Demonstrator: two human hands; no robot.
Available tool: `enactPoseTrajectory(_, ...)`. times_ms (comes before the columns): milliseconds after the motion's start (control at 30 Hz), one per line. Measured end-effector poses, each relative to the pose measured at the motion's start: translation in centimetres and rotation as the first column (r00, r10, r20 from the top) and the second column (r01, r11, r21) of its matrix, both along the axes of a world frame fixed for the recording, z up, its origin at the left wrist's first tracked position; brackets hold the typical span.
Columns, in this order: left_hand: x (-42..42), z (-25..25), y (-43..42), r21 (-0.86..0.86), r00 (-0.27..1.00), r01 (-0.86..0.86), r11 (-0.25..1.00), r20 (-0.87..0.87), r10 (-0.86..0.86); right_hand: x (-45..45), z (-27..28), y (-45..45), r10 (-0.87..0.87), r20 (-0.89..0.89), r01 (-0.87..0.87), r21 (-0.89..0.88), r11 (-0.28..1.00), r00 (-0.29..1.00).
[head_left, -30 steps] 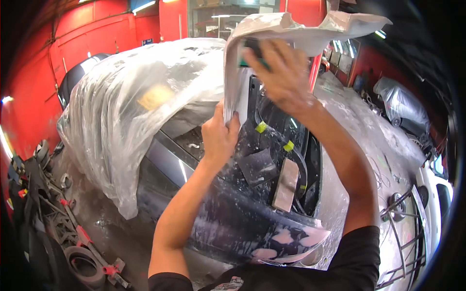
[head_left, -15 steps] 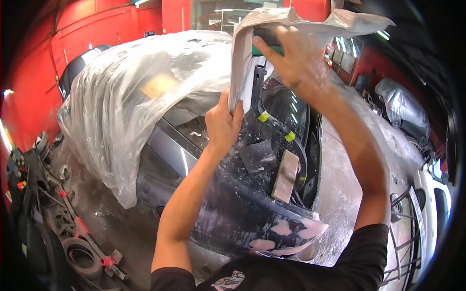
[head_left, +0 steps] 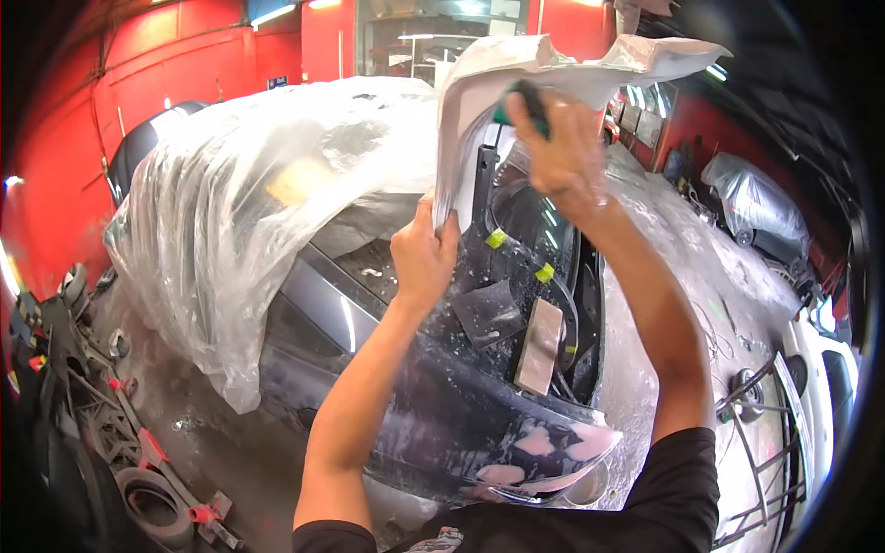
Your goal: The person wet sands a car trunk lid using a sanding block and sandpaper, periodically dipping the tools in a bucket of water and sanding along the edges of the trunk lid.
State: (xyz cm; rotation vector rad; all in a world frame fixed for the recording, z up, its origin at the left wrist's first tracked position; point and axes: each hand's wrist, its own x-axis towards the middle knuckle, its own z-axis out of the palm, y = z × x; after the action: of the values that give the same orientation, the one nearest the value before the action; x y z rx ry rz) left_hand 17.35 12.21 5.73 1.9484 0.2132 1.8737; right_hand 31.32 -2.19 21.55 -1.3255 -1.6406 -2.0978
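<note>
A pale, curved car body panel [head_left: 464,92] stands raised over the dark car, its upper part reaching out to the right. My left hand [head_left: 424,258] is closed around the panel's lower edge, thumb on the near side. My right hand [head_left: 564,152] grips a black and green sanding block [head_left: 533,103] under the panel's upper bend; whether the block touches the surface I cannot tell. Below the hands, a dark square sheet [head_left: 488,313] and a long tan block [head_left: 539,347] lie on the wet dark bodywork [head_left: 424,387], which carries pinkish filler patches.
Clear plastic sheeting [head_left: 194,230] drapes over the car on the left. Bits of yellow tape [head_left: 496,239] mark the opening's edge. A tire [head_left: 155,505] and a red-and-grey metal stand [head_left: 203,514] lie at lower left. A metal frame [head_left: 761,461] and a white vehicle [head_left: 834,387] are at right.
My right hand has shifted the sanding block rightward, away from the panel's inner corner, and it is tilted more. My left hand keeps its hold. The whole view has shifted slightly.
</note>
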Motion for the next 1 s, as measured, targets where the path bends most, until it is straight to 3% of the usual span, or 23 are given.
enactPoseTrajectory(67, -0.2, -0.1, -0.3, -0.062, 0.998, 0.022, 0.998, -0.061, -0.025, -2.4, 0.0, 1.5, -0.058, -0.035, 0.053, -0.13, 0.99, 0.998)
enactPoseTrajectory(200, -0.5, 0.0, -0.6, -0.075, 0.996, 0.036, 0.997, -0.084, -0.043, 1.0, 1.8, -2.0, 0.012, 0.14, -0.008, -0.028, 1.0, 0.99)
enactPoseTrajectory(367, -0.6, 0.0, -0.3, -0.068, 0.997, 0.006, 0.998, -0.079, -0.011, -0.8, 0.1, 1.7, 0.008, 0.073, -0.003, -0.061, 0.998, 0.997)
enactPoseTrajectory(500, -0.9, 0.3, -1.0, -0.102, 0.991, 0.028, 0.994, -0.129, -0.041, 2.1, 2.7, -3.1, -0.013, 0.191, 0.031, -0.092, 0.995, 0.982)
enactPoseTrajectory(600, -0.6, 0.1, -0.9, -0.086, 0.998, 0.009, 0.996, -0.055, -0.014, 1.9, 1.2, -0.7, -0.045, 0.135, 0.053, -0.056, 0.997, 0.99)
enactPoseTrajectory(633, -0.7, 0.2, -1.0, -0.099, 0.997, 0.026, 0.995, -0.07, -0.033, 0.3, 1.1, 0.7, 0.024, 0.108, -0.011, -0.112, 0.994, 0.994)
enactPoseTrajectory(900, -0.7, -0.1, -0.9, -0.099, 0.998, 0.011, 0.995, -0.059, -0.017, 2.5, 2.1, -1.1, -0.029, 0.256, 0.043, -0.05, 0.998, 0.966)
enactPoseTrajectory(1000, -1.4, 0.4, -1.2, -0.147, 0.992, 0.078, 0.986, -0.085, -0.091, -0.2, 1.9, 0.7, 0.01, 0.245, 0.025, -0.138, 0.99, 0.97)
